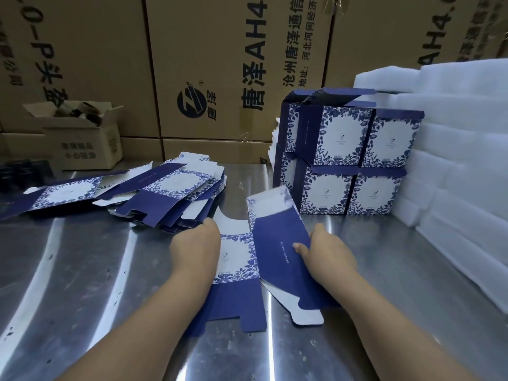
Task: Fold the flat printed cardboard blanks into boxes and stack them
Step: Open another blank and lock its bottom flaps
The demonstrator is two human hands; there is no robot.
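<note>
A blue-and-white printed cardboard blank (277, 259) is held just above the steel table (82, 270), partly bent along its creases. My left hand (196, 246) grips its left edge over the white floral panel. My right hand (328, 253) holds the dark blue right panel, thumb on top. A loose pile of flat blanks (154, 193) lies at the table's back left. Several folded boxes (346, 158) stand stacked in two rows at the back right.
White foam sheets (461, 149) are piled along the right side, next to the folded boxes. Large brown cartons (209, 64) form a wall behind the table. A small open carton (82, 136) sits at the back left.
</note>
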